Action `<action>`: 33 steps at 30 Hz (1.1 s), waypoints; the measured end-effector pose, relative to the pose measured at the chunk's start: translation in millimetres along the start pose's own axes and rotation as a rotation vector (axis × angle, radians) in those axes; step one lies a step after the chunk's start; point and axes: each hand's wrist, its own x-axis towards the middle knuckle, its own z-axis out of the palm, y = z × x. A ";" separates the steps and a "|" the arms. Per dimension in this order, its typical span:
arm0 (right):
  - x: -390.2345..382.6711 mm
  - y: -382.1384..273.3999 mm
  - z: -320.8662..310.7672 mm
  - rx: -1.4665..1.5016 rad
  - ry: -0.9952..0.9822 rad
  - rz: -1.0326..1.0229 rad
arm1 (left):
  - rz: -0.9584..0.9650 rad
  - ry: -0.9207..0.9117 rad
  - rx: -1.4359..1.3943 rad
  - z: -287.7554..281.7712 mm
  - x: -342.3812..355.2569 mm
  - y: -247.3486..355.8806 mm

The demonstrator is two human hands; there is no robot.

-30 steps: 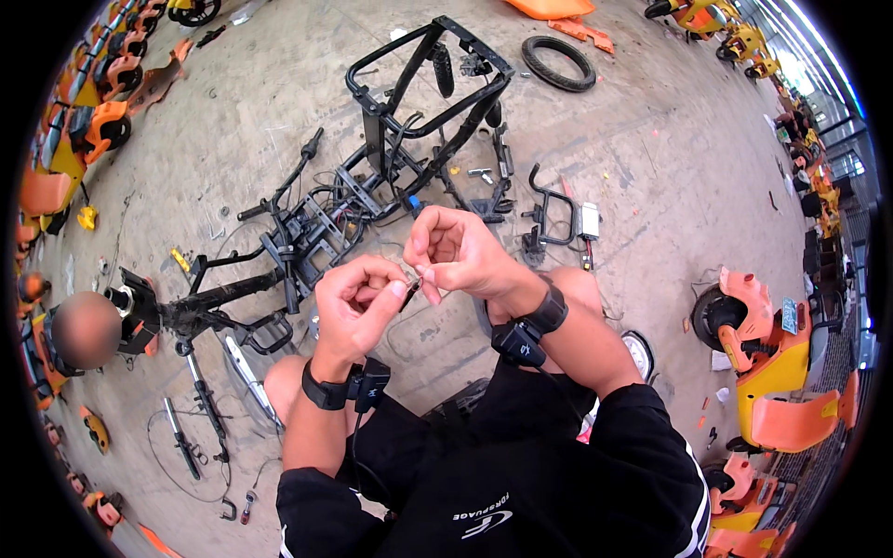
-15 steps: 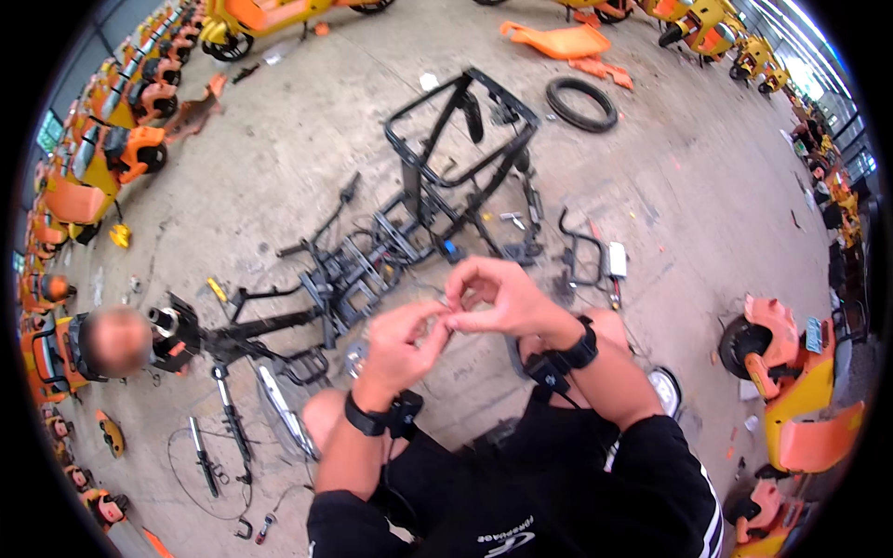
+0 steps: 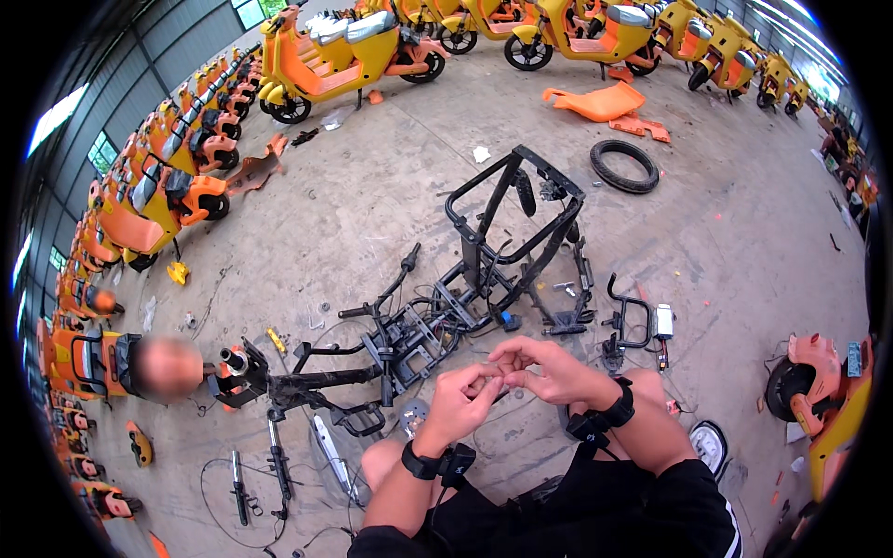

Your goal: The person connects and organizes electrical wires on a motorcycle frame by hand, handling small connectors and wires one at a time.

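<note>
My left hand [image 3: 458, 402] and my right hand [image 3: 551, 372] meet in front of my knees, fingertips touching. Each is closed in a pinch; whatever lies between the fingers is too small to make out. Just beyond them a stripped black scooter frame [image 3: 335, 379] rests on the concrete floor, its rectangular rear loop [image 3: 558, 221] standing up. A silver disc [image 3: 414, 416] shows beside my left wrist. Past my right hand are a bent black tube bracket [image 3: 638, 321] and a white box with wires [image 3: 663, 321].
Fork legs [image 3: 279, 456] and a cable lie at lower left. A black tyre [image 3: 624, 166] and orange panels [image 3: 595, 100] are farther off. Yellow scooters [image 3: 349, 70] stand in rows at the back and left; another scooter [image 3: 807, 391] is at right. A person [image 3: 167, 365] is at far left.
The view has tilted up, so the frame and floor parts sit lower and farther right, and more parked scooters show. My hands stay pinched together, with the right fingers less arched.
</note>
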 end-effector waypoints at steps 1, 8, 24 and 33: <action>-1.6 -0.8 -0.3 0.009 -0.004 0.000 | -0.007 0.004 -0.026 0.9 -0.7 1.5; -4.4 2.1 7.1 0.155 0.056 -0.011 | -0.002 0.149 -0.104 3.8 4.2 7.2; -10.6 3.0 -13.0 0.044 0.279 0.032 | -0.084 0.379 -0.269 -27.8 3.4 -8.7; 6.8 22.2 5.0 -0.563 0.458 -0.309 | -0.054 0.212 -0.210 -10.6 2.1 -12.6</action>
